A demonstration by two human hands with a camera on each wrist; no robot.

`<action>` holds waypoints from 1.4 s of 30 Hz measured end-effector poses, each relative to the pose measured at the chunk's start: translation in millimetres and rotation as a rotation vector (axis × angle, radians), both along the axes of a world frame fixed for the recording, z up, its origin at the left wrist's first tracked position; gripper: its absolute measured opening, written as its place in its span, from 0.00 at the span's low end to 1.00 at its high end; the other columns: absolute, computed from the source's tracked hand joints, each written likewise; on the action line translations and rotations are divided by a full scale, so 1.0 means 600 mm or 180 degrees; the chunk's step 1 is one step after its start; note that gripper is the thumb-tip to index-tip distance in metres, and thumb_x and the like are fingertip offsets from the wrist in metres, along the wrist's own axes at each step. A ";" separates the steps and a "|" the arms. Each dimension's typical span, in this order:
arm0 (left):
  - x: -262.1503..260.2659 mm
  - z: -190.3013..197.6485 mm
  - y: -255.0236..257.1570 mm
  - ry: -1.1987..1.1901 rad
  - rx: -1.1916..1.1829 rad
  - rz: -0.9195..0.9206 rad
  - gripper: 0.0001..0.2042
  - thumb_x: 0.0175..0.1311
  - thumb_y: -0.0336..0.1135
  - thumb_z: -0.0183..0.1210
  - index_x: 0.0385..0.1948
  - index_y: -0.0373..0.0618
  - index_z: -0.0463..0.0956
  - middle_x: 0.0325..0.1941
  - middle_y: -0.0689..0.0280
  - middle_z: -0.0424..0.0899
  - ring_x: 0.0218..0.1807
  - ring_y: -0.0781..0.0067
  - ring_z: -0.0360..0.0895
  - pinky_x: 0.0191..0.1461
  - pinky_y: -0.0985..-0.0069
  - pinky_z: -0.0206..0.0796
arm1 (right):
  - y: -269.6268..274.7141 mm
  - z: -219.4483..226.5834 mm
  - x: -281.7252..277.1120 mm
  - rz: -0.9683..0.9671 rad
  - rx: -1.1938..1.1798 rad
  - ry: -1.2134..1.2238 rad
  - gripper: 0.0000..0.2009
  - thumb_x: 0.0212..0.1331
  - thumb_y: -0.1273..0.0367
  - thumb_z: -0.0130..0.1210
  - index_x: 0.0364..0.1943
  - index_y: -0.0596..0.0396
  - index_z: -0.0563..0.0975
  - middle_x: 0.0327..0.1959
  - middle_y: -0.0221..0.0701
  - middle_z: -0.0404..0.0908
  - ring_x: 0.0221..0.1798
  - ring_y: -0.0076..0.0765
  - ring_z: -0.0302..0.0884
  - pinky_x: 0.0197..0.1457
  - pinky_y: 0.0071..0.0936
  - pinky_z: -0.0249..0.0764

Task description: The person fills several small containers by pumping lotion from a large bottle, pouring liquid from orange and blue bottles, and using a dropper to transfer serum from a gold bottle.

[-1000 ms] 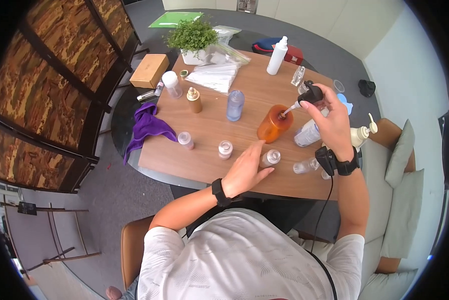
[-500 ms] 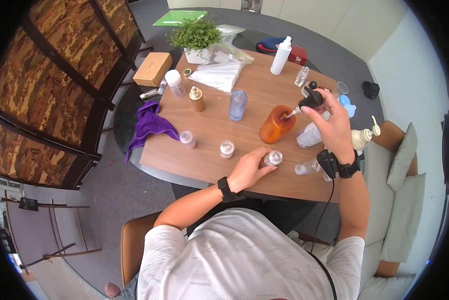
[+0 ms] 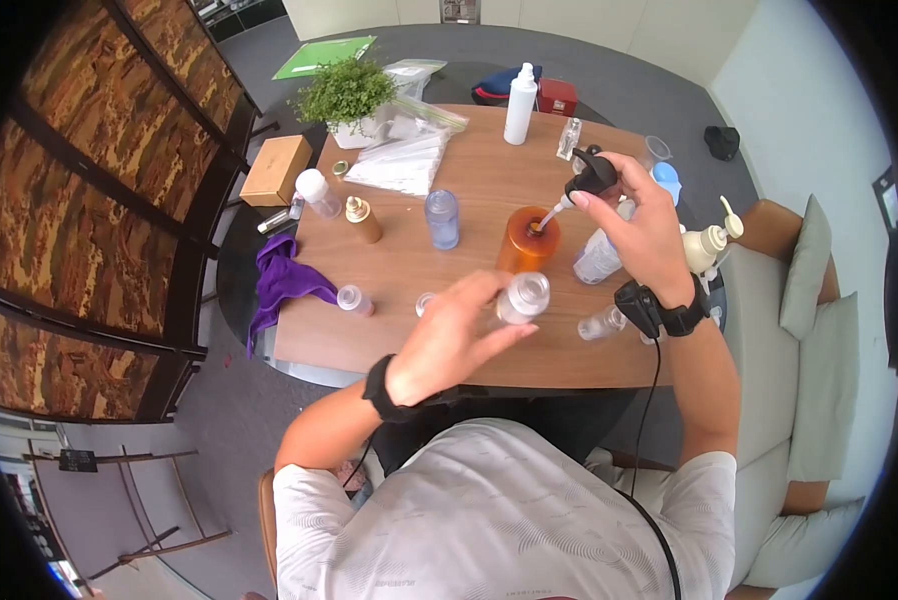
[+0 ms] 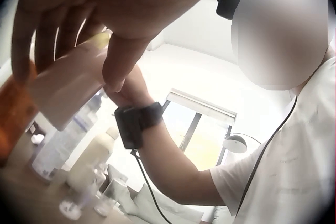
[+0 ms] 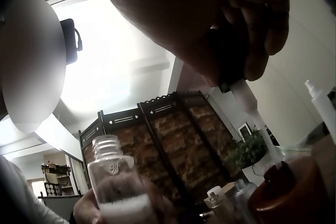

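In the head view my left hand (image 3: pixel 434 340) grips a small clear bottle (image 3: pixel 524 298) with an open neck, lifted over the front of the table. Whitish contents (image 5: pixel 126 209) show in its lower part in the right wrist view. My right hand (image 3: pixel 652 228) pinches a black pump head (image 3: pixel 593 176) tilted above a translucent amber bottle (image 3: pixel 531 243). From the pump head a pale tube (image 5: pixel 266 137) runs down into that bottle's neck. The amber bottle stands upright just beyond the clear one, which overlaps its base in the head view.
Left of my hands stand a blue bottle (image 3: pixel 442 222), a gold-topped bottle (image 3: pixel 363 220) and a small clear bottle (image 3: pixel 354 300). A labelled bottle (image 3: pixel 597 258), a lying clear bottle (image 3: pixel 602 323) and a cream pump bottle (image 3: pixel 706 247) are at the right. A potted plant (image 3: pixel 347 95) stands behind.
My left hand has closed round the small clear bottle and raised it from the table toward the amber bottle. My right hand keeps the pump head over the amber bottle; the head view has shifted.
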State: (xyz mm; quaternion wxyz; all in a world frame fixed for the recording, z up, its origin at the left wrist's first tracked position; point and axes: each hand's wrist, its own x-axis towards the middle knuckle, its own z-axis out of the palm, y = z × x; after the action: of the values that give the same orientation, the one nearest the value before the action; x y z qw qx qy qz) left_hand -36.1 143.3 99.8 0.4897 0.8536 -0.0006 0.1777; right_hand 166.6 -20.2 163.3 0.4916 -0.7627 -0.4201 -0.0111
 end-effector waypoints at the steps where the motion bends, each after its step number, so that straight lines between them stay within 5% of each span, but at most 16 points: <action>1: 0.003 0.007 0.011 0.0009 -0.0013 -0.0025 0.25 0.60 0.34 0.76 0.57 0.35 0.79 0.49 0.55 0.88 0.51 0.63 0.87 0.57 0.66 0.78 | 0.000 -0.001 0.001 -0.0024 0.0026 -0.0021 0.18 0.62 0.69 0.70 0.53 0.61 0.80 0.40 0.30 0.86 0.43 0.26 0.82 0.50 0.25 0.77; 4: 0.019 0.048 0.049 0.0366 -0.0275 -0.0104 0.25 0.61 0.31 0.75 0.59 0.34 0.77 0.51 0.57 0.87 0.54 0.66 0.86 0.60 0.66 0.79 | 0.000 -0.001 -0.001 0.0078 0.0177 0.0063 0.19 0.62 0.69 0.70 0.54 0.61 0.80 0.41 0.31 0.87 0.43 0.28 0.82 0.50 0.26 0.76; 13: 0.081 0.066 0.108 0.0891 0.0718 -0.0240 0.25 0.60 0.31 0.75 0.57 0.32 0.76 0.49 0.51 0.86 0.52 0.59 0.87 0.58 0.65 0.80 | -0.006 0.007 -0.001 -0.0007 0.0201 -0.0029 0.20 0.62 0.68 0.69 0.56 0.61 0.79 0.43 0.35 0.87 0.45 0.32 0.83 0.51 0.29 0.77; 16: 0.092 0.046 0.118 0.0725 0.0660 -0.0184 0.25 0.56 0.35 0.76 0.53 0.36 0.79 0.46 0.48 0.87 0.46 0.47 0.85 0.51 0.59 0.77 | -0.006 -0.001 -0.001 0.0046 0.0257 0.0099 0.21 0.62 0.67 0.69 0.56 0.61 0.79 0.44 0.36 0.87 0.46 0.35 0.84 0.52 0.30 0.77; 31: 0.120 0.042 0.125 0.0707 0.1207 -0.0221 0.23 0.53 0.34 0.76 0.50 0.39 0.78 0.36 0.52 0.85 0.38 0.49 0.84 0.43 0.58 0.74 | -0.009 0.001 -0.005 -0.0086 0.0194 -0.0112 0.23 0.62 0.64 0.68 0.56 0.63 0.78 0.43 0.41 0.88 0.44 0.43 0.86 0.51 0.34 0.78; 34: 0.124 0.040 0.123 0.0753 0.1228 -0.0194 0.23 0.53 0.33 0.76 0.50 0.40 0.79 0.35 0.53 0.85 0.37 0.50 0.84 0.43 0.58 0.74 | -0.011 0.000 -0.006 -0.0064 0.0265 0.0026 0.21 0.61 0.69 0.69 0.57 0.63 0.79 0.42 0.29 0.86 0.44 0.25 0.78 0.52 0.26 0.75; 37: 0.128 0.046 0.117 0.0906 0.1262 -0.0166 0.22 0.54 0.33 0.75 0.51 0.42 0.79 0.36 0.52 0.85 0.39 0.48 0.84 0.45 0.58 0.75 | -0.013 0.000 -0.006 -0.0070 0.0285 0.0049 0.21 0.62 0.69 0.69 0.57 0.63 0.79 0.42 0.29 0.86 0.44 0.26 0.78 0.51 0.26 0.75; 40: 0.129 0.042 0.116 0.0721 0.1386 -0.0195 0.22 0.54 0.32 0.75 0.51 0.42 0.79 0.36 0.51 0.85 0.42 0.45 0.85 0.47 0.57 0.75 | -0.016 0.001 -0.003 -0.0026 0.0268 -0.0069 0.23 0.62 0.64 0.68 0.57 0.63 0.78 0.44 0.42 0.88 0.45 0.44 0.86 0.51 0.35 0.78; 42: 0.131 0.046 0.115 0.0880 0.1424 -0.0152 0.23 0.54 0.32 0.75 0.54 0.41 0.80 0.42 0.51 0.87 0.44 0.50 0.85 0.49 0.60 0.76 | -0.017 0.003 -0.003 -0.0058 0.0274 -0.0091 0.23 0.62 0.64 0.68 0.57 0.63 0.78 0.44 0.42 0.87 0.46 0.45 0.86 0.52 0.35 0.78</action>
State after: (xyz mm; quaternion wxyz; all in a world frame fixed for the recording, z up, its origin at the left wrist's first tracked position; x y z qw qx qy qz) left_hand 42.2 212.3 127.6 0.2883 0.9565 0.0069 0.0431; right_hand 164.7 -30.7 164.9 0.5178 -0.7444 -0.4192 -0.0445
